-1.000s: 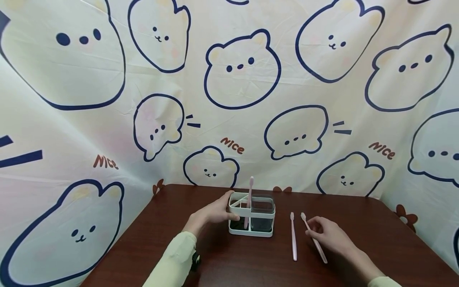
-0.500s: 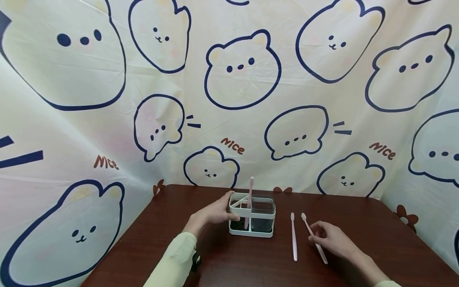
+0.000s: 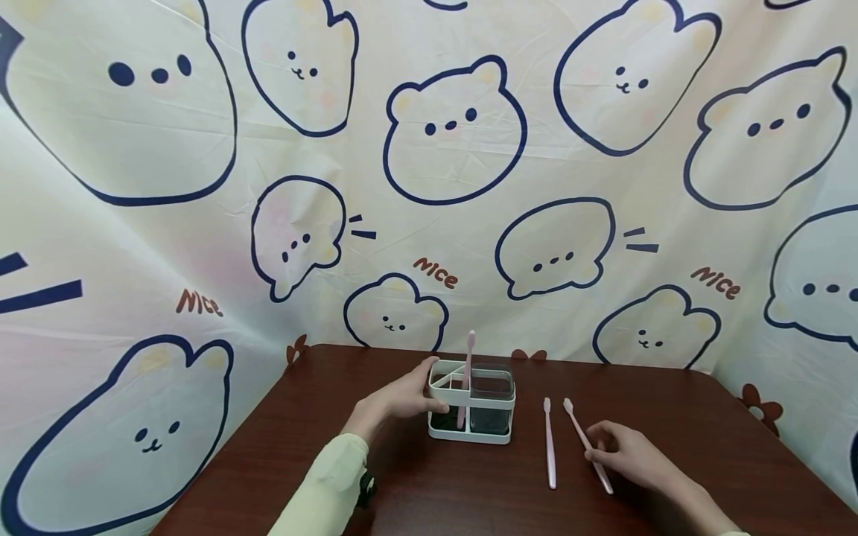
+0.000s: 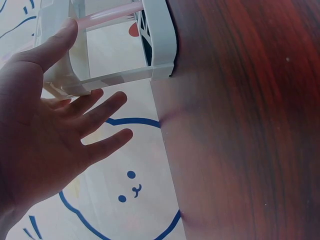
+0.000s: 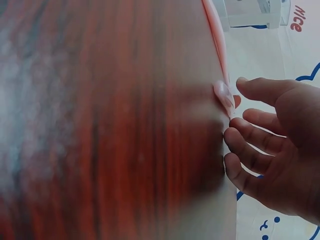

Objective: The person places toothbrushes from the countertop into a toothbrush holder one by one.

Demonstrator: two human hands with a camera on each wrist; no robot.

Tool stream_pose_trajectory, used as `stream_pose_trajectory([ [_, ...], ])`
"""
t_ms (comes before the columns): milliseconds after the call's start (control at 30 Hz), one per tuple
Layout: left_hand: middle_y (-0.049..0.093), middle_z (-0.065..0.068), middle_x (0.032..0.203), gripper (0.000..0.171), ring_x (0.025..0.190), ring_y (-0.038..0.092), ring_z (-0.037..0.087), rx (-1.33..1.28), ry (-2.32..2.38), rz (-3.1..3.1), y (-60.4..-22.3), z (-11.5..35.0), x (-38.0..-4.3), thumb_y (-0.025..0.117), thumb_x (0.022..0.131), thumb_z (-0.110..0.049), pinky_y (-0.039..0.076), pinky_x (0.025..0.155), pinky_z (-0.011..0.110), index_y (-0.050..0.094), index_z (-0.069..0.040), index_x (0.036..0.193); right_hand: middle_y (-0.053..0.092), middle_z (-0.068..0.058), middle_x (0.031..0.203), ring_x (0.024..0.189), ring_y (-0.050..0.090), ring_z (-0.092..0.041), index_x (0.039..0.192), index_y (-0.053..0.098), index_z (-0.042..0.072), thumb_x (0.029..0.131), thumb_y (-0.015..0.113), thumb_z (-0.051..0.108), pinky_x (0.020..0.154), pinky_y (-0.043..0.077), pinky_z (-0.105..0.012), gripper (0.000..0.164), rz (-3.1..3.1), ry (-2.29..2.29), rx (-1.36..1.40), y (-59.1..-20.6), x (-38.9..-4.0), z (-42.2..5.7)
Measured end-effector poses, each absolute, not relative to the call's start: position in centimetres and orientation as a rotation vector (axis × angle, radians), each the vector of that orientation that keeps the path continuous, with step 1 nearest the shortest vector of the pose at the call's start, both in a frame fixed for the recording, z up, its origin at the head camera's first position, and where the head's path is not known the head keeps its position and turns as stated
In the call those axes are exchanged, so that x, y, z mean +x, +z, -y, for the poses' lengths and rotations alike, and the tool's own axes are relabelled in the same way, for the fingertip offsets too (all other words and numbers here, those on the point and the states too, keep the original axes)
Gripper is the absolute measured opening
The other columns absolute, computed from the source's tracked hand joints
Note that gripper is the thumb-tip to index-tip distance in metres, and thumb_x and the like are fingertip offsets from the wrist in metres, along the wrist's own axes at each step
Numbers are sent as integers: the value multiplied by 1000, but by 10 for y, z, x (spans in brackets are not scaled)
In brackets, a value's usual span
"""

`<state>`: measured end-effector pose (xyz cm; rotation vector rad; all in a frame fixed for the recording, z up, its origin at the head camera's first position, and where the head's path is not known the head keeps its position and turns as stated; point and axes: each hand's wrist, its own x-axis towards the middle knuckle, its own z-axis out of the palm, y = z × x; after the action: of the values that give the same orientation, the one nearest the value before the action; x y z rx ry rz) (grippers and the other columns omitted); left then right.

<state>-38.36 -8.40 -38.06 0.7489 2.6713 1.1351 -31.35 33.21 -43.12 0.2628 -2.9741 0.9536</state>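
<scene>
A white toothbrush holder (image 3: pixel 491 403) stands on the table, with a pink toothbrush (image 3: pixel 470 350) upright in its left part. My left hand (image 3: pixel 395 398) grips the holder's left side; in the left wrist view the thumb (image 4: pixel 57 45) lies on the near side, the index finger behind and the other fingers spread loose. Two pink toothbrushes lie to the right of the holder, a straight one (image 3: pixel 550 450) and a slanted one (image 3: pixel 578 426). My right hand (image 3: pixel 630 455) is at the slanted one's lower half, thumb and fingers apart around it in the right wrist view.
The holder's right part has a dark see-through cup (image 3: pixel 489 420). Brown wood-grain tabletop (image 3: pixel 469 491) lies under everything. A cream cloth (image 3: pixel 462 238) printed with cartoon bears hangs behind and beside the table.
My right hand has slid toward me and slightly right along the slanted toothbrush, down to its lower half. The toothbrushes, the holder and my left hand have stayed in place.
</scene>
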Motion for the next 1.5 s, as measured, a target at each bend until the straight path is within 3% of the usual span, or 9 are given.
stream_pose_trajectory([
  [533,44,12,142,89,123,46,27,747,1135,-2676,-381,84,-383,76,87,-30,34,113,58,20,-10,153,55,-3,79,66,50,-16,120,63,4,86,76,32,54,39,-25,46,3061,1012,159,-432,-318,-327],
  [900,43,13,144,89,125,45,27,738,1128,-2676,-379,84,-382,76,88,-30,34,114,58,20,-11,154,57,-4,77,64,53,-17,122,61,-3,84,77,26,53,42,-26,50,3077,1049,214,-430,-317,-330],
  [1200,46,12,139,87,121,47,27,757,1136,-2669,-379,84,-383,77,86,-32,36,112,58,23,-10,151,56,-7,73,56,55,-17,113,63,-2,84,75,14,49,48,-29,36,3065,1076,139,-429,-317,-327],
  [1500,47,11,138,84,120,48,26,761,1148,-2664,-380,84,-383,77,86,-30,35,112,58,25,-11,150,57,-8,72,52,56,-17,106,64,2,83,76,13,49,51,-31,28,3084,1030,22,-430,-321,-324],
])
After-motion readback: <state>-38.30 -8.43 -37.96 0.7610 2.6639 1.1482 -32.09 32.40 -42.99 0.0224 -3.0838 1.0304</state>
